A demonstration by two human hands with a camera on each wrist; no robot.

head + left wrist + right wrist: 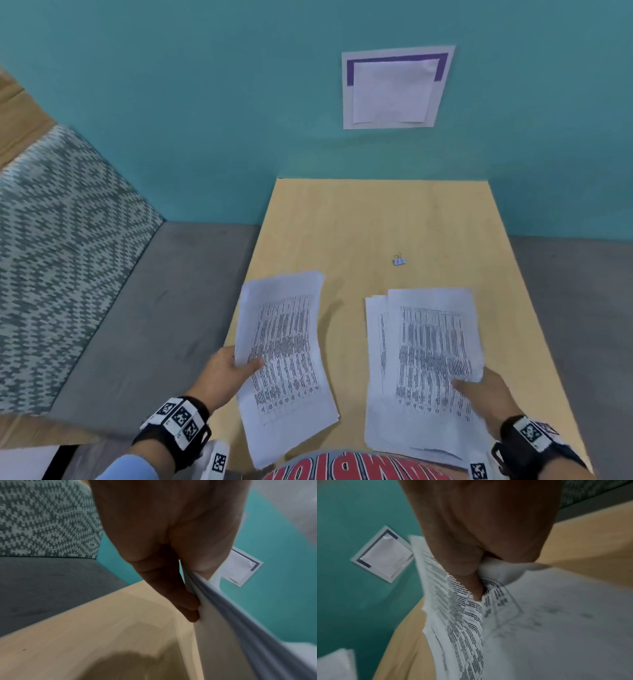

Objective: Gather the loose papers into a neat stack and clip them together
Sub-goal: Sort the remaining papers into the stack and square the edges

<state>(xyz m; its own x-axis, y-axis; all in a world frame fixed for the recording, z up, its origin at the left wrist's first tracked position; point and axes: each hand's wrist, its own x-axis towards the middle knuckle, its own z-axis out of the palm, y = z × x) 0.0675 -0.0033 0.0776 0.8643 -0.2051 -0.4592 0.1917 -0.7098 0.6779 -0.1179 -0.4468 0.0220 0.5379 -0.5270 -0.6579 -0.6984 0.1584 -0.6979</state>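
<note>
Two batches of printed sheets are over the light wooden table (376, 219). My left hand (233, 371) pinches the left batch of papers (284, 353) at its left edge, thumb on top; the left wrist view shows the fingers (185, 605) under the lifted sheets (223, 628). My right hand (479, 390) grips the right batch of papers (428, 359) near its right edge; in the right wrist view the thumb (476, 586) presses the bent top sheets (464, 615). A small blue binder clip (399, 261) lies alone on the table beyond both batches.
A teal wall (205, 102) stands behind the table with a white sheet framed in purple (394, 89) stuck to it. A patterned cushion (58, 246) and grey seat (154, 308) lie to the left. The table's far half holds only the clip.
</note>
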